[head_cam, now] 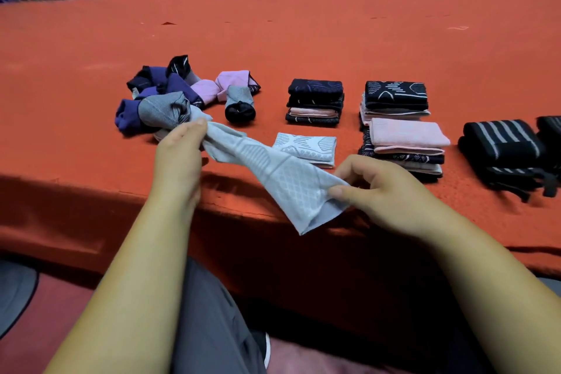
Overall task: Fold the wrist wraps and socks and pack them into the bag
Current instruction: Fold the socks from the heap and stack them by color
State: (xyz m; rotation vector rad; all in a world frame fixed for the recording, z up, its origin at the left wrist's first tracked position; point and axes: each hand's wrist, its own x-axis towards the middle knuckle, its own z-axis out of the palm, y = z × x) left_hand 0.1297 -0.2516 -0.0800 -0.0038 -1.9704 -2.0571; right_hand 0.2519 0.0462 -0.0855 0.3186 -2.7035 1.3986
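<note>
Both hands hold 1 pale grey sock [273, 179] stretched above the near edge of the table [303, 39], which is covered in orange-red cloth. The left hand [179, 155] has its fingers [194, 126] clamped on the sock's far end, right beside the loose heap. The right hand [379, 188] pinches the sock's near end between thumb and fingers, with that end hanging just off the table edge.

Behind the left hand lies a jumbled pile of unfolded socks [179, 94] in purple, lilac, grey and black. Just past the stretched sock, a folded pale grey sock [306, 149] lies flat on the table by itself. Farther back stands a stack of folded dark and pink socks [315, 102]. To its right is another stack topped with a black patterned sock [394, 97], and in front of that a stack topped with a pink sock [406, 136]. At the far right lie black wrist wraps [504, 143] with grey stripes, rolled, partly cut off by the frame edge.
</note>
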